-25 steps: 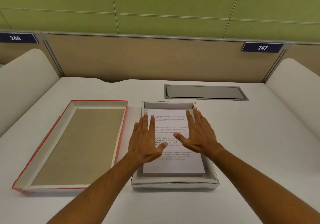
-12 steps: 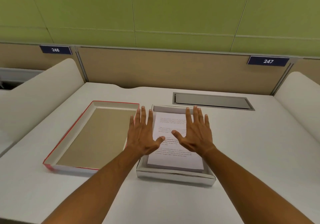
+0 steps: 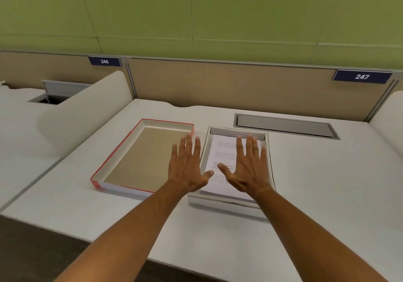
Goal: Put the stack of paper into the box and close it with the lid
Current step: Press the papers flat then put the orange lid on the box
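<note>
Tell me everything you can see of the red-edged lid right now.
The lid is a shallow rectangular tray that looks like cardboard, red on its outer walls, white on the inner walls, with a tan inside. It lies upside down, open side up and empty, flat on the white desk, just left of the box. The left hand, fingers spread, is over its right edge; whether it touches is unclear.

I see white desk (image 3: 327,172) under both hands. Beyond fingertips: tan partition (image 3: 229,85), green panelled wall (image 3: 196,9) above. Number plates 246 (image 3: 104,61) far left, 247 (image 3: 362,76) far right. Grey cable hatch (image 3: 283,125) ahead of right hand. Dark floor (image 3: 32,249) near left forearm.
</note>
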Tool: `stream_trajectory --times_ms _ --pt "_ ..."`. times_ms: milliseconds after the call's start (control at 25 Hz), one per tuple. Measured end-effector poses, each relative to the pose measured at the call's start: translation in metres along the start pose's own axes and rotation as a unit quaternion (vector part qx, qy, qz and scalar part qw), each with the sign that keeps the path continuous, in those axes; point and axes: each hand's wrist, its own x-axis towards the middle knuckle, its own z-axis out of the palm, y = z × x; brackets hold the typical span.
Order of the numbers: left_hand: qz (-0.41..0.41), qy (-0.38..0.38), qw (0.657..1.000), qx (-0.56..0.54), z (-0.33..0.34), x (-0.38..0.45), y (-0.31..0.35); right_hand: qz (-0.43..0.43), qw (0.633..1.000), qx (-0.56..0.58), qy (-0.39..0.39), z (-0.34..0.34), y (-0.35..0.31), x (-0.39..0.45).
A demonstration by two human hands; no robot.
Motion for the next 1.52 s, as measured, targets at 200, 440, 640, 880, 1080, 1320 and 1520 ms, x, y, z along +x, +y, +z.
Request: stream_trajectory --times_ms 200,440,640,880,1080,1320,1520 --pt "-0.004 -0.026 1.000 0.001 0.013 0.008 -0.016 0.008 1.000 0.020 -0.001 0.014 -0.014 0.002" --pt "0.004 -0.083 0.996 -0.022 0.033 0.026 -0.043 0.045 0.999 0.009 -0.012 0.034 -0.039 0.011" --pt "0.022 -0.107 0.992 -0.063 0.047 0.046 -0.070 0.078 0.997 -0.003 -0.008 0.048 -0.057 0.020" --pt "0.002 -0.110 0.989 -0.104 0.060 0.057 -0.083 0.106 0.994 -0.012 -0.018 0.052 -0.071 0.019" --pt "-0.073 -0.103 0.960 -0.251 0.048 0.068 -0.093 0.117 0.993 0.008 -0.025 0.054 -0.077 0.026" --pt "-0.122 0.032 0.903 -0.411 -0.024 0.095 -0.123 0.140 0.985 0.101 -0.023 0.044 -0.084 0.047" --pt "-0.176 0.073 0.745 -0.639 -0.094 0.107 -0.160 0.159 0.930 0.329 -0.023 0.038 -0.105 0.064"
